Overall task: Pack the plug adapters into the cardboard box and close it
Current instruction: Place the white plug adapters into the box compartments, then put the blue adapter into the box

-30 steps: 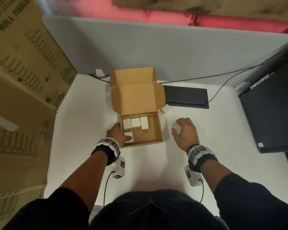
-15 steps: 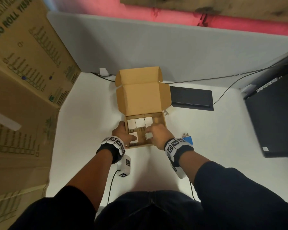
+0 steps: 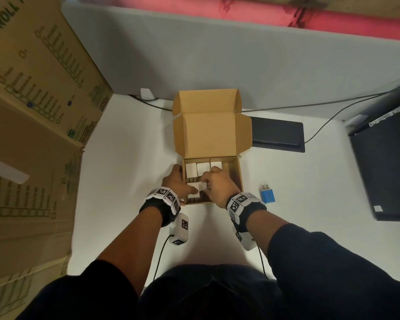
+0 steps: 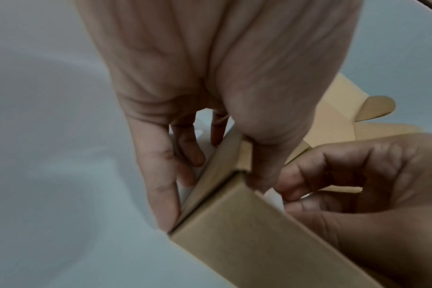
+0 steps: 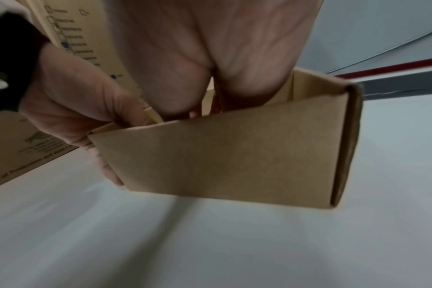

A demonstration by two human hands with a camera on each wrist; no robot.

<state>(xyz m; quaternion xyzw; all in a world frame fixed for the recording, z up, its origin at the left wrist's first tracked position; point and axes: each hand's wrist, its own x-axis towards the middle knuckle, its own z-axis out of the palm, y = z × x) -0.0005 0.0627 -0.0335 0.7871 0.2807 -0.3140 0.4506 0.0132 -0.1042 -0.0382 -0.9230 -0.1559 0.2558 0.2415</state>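
Observation:
A small cardboard box (image 3: 238,174) stands open on the white table, its lid (image 3: 211,132) tipped back. Three white plug adapters (image 3: 202,168) line its far side and a fourth (image 3: 193,190) lies at the near left. My left hand (image 3: 174,183) grips the box's near left corner (image 4: 210,179), fingers outside the wall, thumb over the rim. My right hand (image 3: 217,185) reaches inside the box and pinches a white adapter (image 3: 203,186) beside the fourth one. A blue adapter (image 3: 267,194) lies on the table right of the box.
A large printed carton (image 3: 32,112) stands along the left. A grey partition (image 3: 217,54) closes the back, with cables (image 3: 321,105) running along it. A flat black device (image 3: 277,133) lies behind the box and a black case (image 3: 386,162) stands at the right.
My right hand has come from the table right of the box into the box with a white adapter. The blue adapter it covered now shows. The left hand still holds the corner.

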